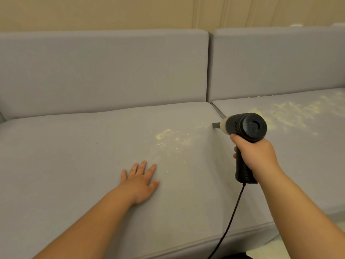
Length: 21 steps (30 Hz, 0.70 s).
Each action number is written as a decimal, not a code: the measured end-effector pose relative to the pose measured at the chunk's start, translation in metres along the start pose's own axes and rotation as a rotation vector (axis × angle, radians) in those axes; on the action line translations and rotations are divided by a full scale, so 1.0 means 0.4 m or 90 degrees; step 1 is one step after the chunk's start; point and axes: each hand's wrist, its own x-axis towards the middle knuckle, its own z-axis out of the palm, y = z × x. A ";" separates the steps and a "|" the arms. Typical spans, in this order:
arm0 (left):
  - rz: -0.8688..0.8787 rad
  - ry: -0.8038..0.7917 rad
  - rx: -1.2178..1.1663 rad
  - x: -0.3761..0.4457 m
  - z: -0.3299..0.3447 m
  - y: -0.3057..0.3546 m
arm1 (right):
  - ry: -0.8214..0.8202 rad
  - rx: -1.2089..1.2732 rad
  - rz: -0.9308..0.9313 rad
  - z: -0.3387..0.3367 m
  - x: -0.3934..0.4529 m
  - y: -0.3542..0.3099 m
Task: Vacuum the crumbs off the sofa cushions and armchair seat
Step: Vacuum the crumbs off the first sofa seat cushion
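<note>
Left hand (139,181) lies flat, fingers spread, on grey fabric sofa seat cushion (74,156). Right hand (256,155) wraps handle of black corded handheld vacuum (246,131), nozzle touching cushion at its right edge. Pale yellow crumbs (168,136) left of nozzle; more crumbs on neighbouring cushion (298,165). Best: slow overlapping passes, nozzle kept low.

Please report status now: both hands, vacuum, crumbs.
Right hand grips handheld vacuum, nozzle at cushion seam. Left hand flat on left cushion. Crumbs remain on both cushions. Nothing in the way.

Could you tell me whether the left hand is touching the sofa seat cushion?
Touching. The head view shows the left hand lying palm down, fingers spread flat on the seat cushion.
</note>
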 end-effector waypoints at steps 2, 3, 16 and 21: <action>0.001 0.003 0.000 0.003 0.003 -0.003 | -0.009 -0.006 0.005 0.014 0.007 0.011; 0.002 0.003 0.001 0.004 0.005 -0.005 | -0.011 -0.008 0.004 0.019 0.010 0.014; -0.002 0.000 0.005 0.016 0.008 0.000 | -0.023 -0.012 -0.011 0.038 0.029 0.023; 0.000 0.002 0.005 0.015 0.011 0.001 | -0.037 0.049 0.037 0.078 0.049 0.020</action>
